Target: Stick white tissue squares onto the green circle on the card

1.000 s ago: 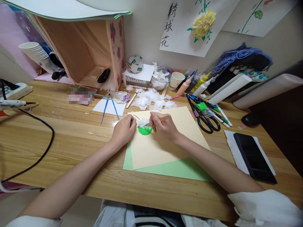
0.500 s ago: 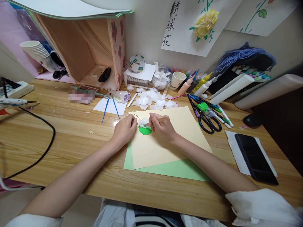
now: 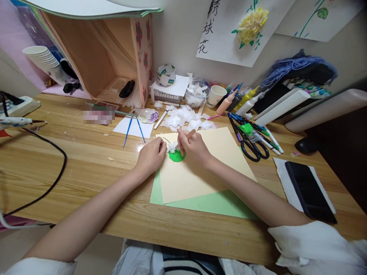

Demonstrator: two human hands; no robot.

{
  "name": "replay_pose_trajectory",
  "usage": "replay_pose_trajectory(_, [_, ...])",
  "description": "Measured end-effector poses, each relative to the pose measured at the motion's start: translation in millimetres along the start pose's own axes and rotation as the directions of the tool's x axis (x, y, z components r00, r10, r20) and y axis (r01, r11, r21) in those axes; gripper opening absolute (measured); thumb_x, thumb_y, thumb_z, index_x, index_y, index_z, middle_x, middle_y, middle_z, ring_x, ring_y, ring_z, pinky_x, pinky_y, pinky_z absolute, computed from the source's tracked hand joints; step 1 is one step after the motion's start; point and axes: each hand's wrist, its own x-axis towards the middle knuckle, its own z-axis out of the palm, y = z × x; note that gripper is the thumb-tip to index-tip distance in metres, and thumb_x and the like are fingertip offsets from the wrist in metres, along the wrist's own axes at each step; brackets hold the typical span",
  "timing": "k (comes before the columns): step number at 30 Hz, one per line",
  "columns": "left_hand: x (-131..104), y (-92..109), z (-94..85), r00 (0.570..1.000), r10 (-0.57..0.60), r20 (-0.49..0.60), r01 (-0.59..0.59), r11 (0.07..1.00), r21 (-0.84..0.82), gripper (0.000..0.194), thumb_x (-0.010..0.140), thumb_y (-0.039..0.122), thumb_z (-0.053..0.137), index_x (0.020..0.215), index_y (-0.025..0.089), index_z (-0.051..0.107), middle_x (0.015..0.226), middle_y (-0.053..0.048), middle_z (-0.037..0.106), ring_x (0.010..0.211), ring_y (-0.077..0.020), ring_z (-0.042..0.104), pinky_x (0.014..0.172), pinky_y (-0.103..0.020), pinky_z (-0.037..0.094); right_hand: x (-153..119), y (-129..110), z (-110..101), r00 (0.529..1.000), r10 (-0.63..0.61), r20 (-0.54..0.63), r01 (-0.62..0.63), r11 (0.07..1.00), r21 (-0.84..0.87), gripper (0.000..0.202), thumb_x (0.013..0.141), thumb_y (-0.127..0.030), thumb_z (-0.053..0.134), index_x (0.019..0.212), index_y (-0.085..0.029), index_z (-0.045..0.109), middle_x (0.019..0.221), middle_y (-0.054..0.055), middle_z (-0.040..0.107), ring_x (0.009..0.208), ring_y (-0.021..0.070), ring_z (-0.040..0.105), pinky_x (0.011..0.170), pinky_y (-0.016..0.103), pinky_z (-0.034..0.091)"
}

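My right hand is closed on a short brown stick, whose upper end pokes out above the fingers; the lower tip is hidden. Below its fingertips lies a round green patch on a cream sheet of paper. White tissue tufts cover the patch's upper edge, between both hands. My left hand rests with curled fingers at the sheet's left edge, beside the tufts. Whether anything is in those fingers cannot be seen. A green sheet lies beneath the cream one.
Loose white tissue pieces lie behind the paper. To the right are black scissors, pens and a phone. Paint bottles and a paper cup stand at the wall. A black cable curves across the left side.
My right hand has shifted slightly up and left, with the stick now angled more upward. More of the green patch's right side shows. My left hand has stayed in place.
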Motion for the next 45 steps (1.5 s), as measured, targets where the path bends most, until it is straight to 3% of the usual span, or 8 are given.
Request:
replay_pose_trajectory(6, [0,-1,0.1,1.0,0.001,0.001,-0.001,1.0,-0.008,0.022,0.09,0.032,0.035,0.077,0.021,0.05,0.074,-0.003,0.062,0.068,-0.0188,0.055,0.057,-0.028,0.03,7,-8,-5,0.996,0.062,0.059,-0.062,0.998,0.004,0.052,0.092,-0.051,0.035,0.052,-0.021,0.045,0.034,-0.003,0.048,0.041,0.0129,0.053,0.058,0.026,0.044])
replay_pose_trajectory(14, [0,-1,-1.3,1.0,0.004,0.007,-0.004,1.0,-0.01,0.022,0.09,0.031,0.035,0.075,0.021,0.047,0.074,-0.003,0.061,0.069,-0.0191,0.055,0.058,-0.028,0.031,2,10,-35,0.961,-0.104,-0.255,0.125,0.99,0.066,0.03,0.094,-0.04,0.04,0.074,-0.02,0.051,0.064,-0.001,0.057,0.061,0.0126,0.055,0.062,0.024,0.042])
replay_pose_trajectory(20, [0,-2,-0.9,1.0,0.005,0.004,-0.004,0.997,-0.083,0.022,0.09,0.031,0.033,0.073,0.021,0.044,0.073,-0.002,0.058,0.069,-0.0183,0.054,0.06,-0.028,0.032,14,50,-31,0.955,-0.277,-0.104,0.236,0.925,-0.297,0.004,0.086,-0.023,0.054,0.087,-0.019,0.054,0.087,0.007,0.063,0.08,0.0205,0.056,0.072,0.032,0.042])
replay_pose_trajectory(27, [1,-4,-0.2,1.0,0.011,0.007,-0.01,0.991,-0.131,0.025,0.089,0.031,0.034,0.067,0.021,0.038,0.067,0.0,0.052,0.064,-0.0163,0.048,0.059,-0.028,0.029,38,60,-11,0.891,-0.449,0.058,0.441,0.832,-0.336,0.015,0.081,-0.007,0.048,0.074,-0.019,0.053,0.075,0.006,0.06,0.078,0.0209,0.053,0.069,0.031,0.041])
replay_pose_trajectory(31, [2,-6,-0.1,1.0,0.03,0.004,-0.029,0.988,-0.154,0.025,0.089,0.03,0.035,0.066,0.02,0.037,0.065,0.001,0.049,0.064,-0.016,0.047,0.059,-0.028,0.029,38,52,-11,0.9,-0.436,0.009,0.43,0.885,-0.177,0.013,0.078,-0.009,0.052,0.07,-0.02,0.05,0.073,0.003,0.058,0.074,0.0184,0.054,0.069,0.03,0.042])
replay_pose_trajectory(36, [1,-5,-0.9,0.998,0.065,-0.026,-0.069,0.971,-0.227,0.024,0.091,0.029,0.035,0.069,0.02,0.04,0.071,-0.001,0.05,0.069,-0.0161,0.048,0.064,-0.029,0.033,9,41,-20,0.977,-0.165,-0.136,0.197,0.941,0.273,0.018,0.078,-0.023,0.063,0.071,-0.02,0.047,0.078,0.001,0.059,0.077,0.0165,0.059,0.072,0.03,0.045])
replay_pose_trajectory(41, [-9,9,-4.3,0.97,0.186,-0.158,-0.226,0.931,-0.287,0.019,0.093,0.029,0.036,0.083,0.019,0.05,0.088,-0.003,0.055,0.088,-0.0174,0.05,0.078,-0.031,0.037,-24,37,-20,1.0,-0.015,0.015,0.005,0.844,0.536,0.022,0.077,-0.028,0.068,0.072,-0.02,0.047,0.081,0.002,0.059,0.073,0.0138,0.058,0.067,0.028,0.046])
replay_pose_trajectory(45, [-16,16,-2.1,0.957,0.287,-0.042,-0.288,0.918,-0.274,0.02,0.091,0.035,0.042,0.089,0.019,0.054,0.089,-0.004,0.056,0.088,-0.0179,0.049,0.079,-0.032,0.037,-35,38,-14,0.997,-0.068,0.042,0.037,0.852,0.523,0.022,0.077,-0.027,0.067,0.07,-0.02,0.048,0.08,0.002,0.059,0.073,0.0139,0.058,0.068,0.029,0.046])
